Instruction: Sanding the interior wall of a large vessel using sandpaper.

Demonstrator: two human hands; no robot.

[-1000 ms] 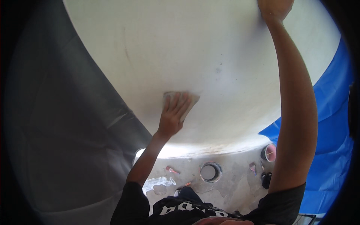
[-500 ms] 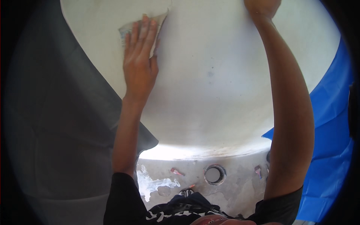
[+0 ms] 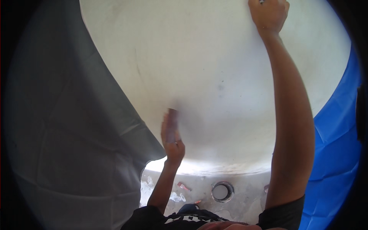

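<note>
A large, smooth, off-white curved panel (image 3: 207,50) fills the middle of the view, with a few small dark specks on it. My left hand (image 3: 174,147) is low over the panel's near left part, slightly blurred, with its fingers pointing up. It grips a brownish piece of sandpaper (image 3: 173,120), which lies along the fingers and is seen nearly edge-on. At the far right of the panel, my right hand (image 3: 271,15) is curled into a fist; a small pale and dark bit shows at its fingers, too little to name.
Dark grey sheeting (image 3: 76,134) borders the panel at left and blue sheeting (image 3: 333,142) at right. On the concrete floor below stand a round container (image 3: 222,191) and a red-handled paintbrush (image 3: 184,186). White paint marks (image 3: 177,197) stain the floor.
My left hand has come down and toward me from the panel's far left, lifting the sandpaper it had pressed flat there. My right hand shows a little more, still at the far right.
</note>
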